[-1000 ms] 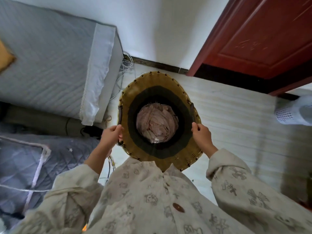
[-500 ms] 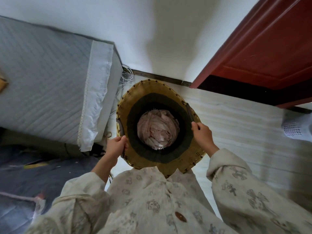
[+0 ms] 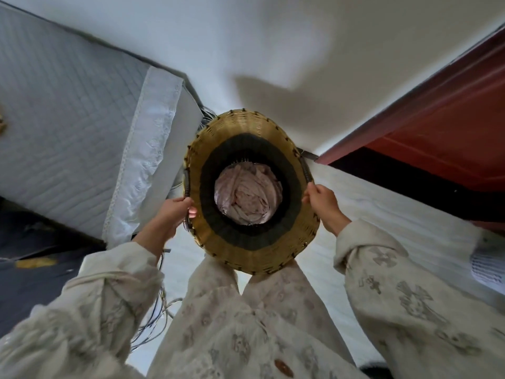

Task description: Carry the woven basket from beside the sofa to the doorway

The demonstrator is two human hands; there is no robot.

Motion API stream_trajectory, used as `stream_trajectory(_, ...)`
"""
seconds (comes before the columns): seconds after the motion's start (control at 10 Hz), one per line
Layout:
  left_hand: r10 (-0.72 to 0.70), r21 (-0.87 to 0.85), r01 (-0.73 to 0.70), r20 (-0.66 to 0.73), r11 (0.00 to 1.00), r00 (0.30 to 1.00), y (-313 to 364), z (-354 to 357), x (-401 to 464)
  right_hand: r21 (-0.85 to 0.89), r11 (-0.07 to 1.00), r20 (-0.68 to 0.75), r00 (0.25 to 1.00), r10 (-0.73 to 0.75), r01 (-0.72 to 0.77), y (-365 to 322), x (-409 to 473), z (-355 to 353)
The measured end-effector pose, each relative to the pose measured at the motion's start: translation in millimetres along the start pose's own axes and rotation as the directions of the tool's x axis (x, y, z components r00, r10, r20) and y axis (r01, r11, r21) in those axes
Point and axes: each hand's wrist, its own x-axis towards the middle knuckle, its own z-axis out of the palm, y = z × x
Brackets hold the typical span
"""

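Observation:
The round woven basket (image 3: 247, 127) is tan with a dark band inside and hangs in front of my body, above the pale floor. Pinkish crumpled cloth (image 3: 247, 196) lies at its bottom. My left hand (image 3: 170, 213) grips the basket's left rim at the handle, thumb over the edge. On the opposite side, my right hand (image 3: 322, 206) holds the right rim just below the other handle. The red-brown door (image 3: 437, 127) stands at the upper right, past the basket.
A grey quilted sofa (image 3: 68, 119) with a white lace-edged cover fills the left. Loose cables (image 3: 155, 318) trail on the floor by my left leg. A white perforated bin (image 3: 489, 269) sits at the right edge. A white wall lies ahead.
The basket has risen off the floor with both hands still on its rim. My view has tilted up, showing more wall, and the sofa has slid left.

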Motion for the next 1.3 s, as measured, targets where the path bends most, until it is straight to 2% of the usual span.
stream_trajectory(0.1,0.0,0.018,-0.001,0.03,1.0,1.0,11,4,-1,-0.029,0.999,0.047,0.999,0.024,-0.023,4,2,-3)
stream_trajectory(0.2,-0.066,0.086,0.062,0.051,0.994,0.997,50,19,83,-0.085,0.989,-0.008,0.992,0.123,-0.124,-6,81,12)
stream_trajectory(0.4,-0.103,0.24,0.084,0.071,0.967,0.992,60,18,109,-0.131,0.98,-0.031,0.988,0.15,-0.153,1,103,17)
stream_trajectory(0.5,-0.096,0.292,0.07,0.077,0.954,0.992,64,24,136,-0.152,0.967,-0.107,0.976,0.19,-0.205,3,126,30)
stream_trajectory(0.7,-0.047,0.36,0.02,0.065,0.933,0.997,70,35,169,-0.212,0.952,-0.178,0.966,0.185,-0.221,14,158,48)
stream_trajectory(0.9,0.005,0.355,-0.028,0.067,0.935,0.998,77,49,180,-0.274,0.945,-0.178,0.975,0.133,-0.179,23,176,44)
stream_trajectory(1.1,0.004,0.33,-0.038,0.101,0.943,0.995,72,61,193,-0.116,0.969,-0.188,0.963,0.192,-0.216,25,189,45)
stream_trajectory(1.2,0.014,0.306,-0.041,0.09,0.951,0.996,67,67,197,-0.045,0.98,-0.101,0.977,0.187,-0.193,26,192,47)
stream_trajectory(1.3,0.033,0.318,-0.049,0.056,0.947,0.998,64,67,190,0.093,0.956,-0.138,0.948,0.288,-0.277,22,192,41)
